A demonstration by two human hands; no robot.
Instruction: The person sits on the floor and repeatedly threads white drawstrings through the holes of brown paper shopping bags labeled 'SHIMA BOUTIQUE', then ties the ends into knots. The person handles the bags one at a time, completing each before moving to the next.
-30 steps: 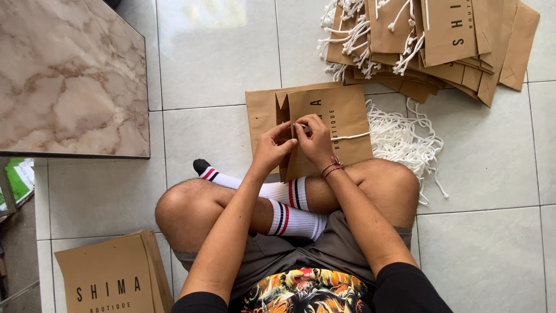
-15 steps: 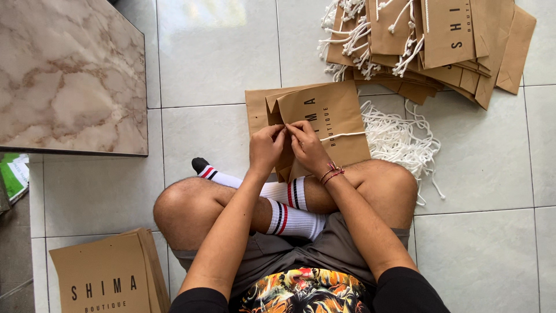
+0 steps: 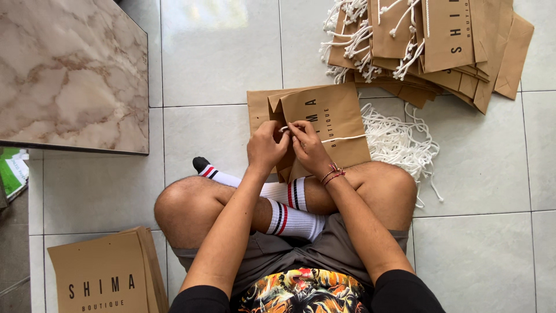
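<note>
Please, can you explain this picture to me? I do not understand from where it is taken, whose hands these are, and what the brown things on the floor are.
The camera sits on a person's head and looks down, so you see their own arms and crossed legs on a tiled floor. There is no machine. The left hand and right hand meet at the top edge of a brown paper bag; a white cord runs from the fingers across it. Loose white cords lie to the right. A pile of bags with cord handles lies further off, and a flat stack of bags lies near the left knee. A marble slab is on the left.
</note>
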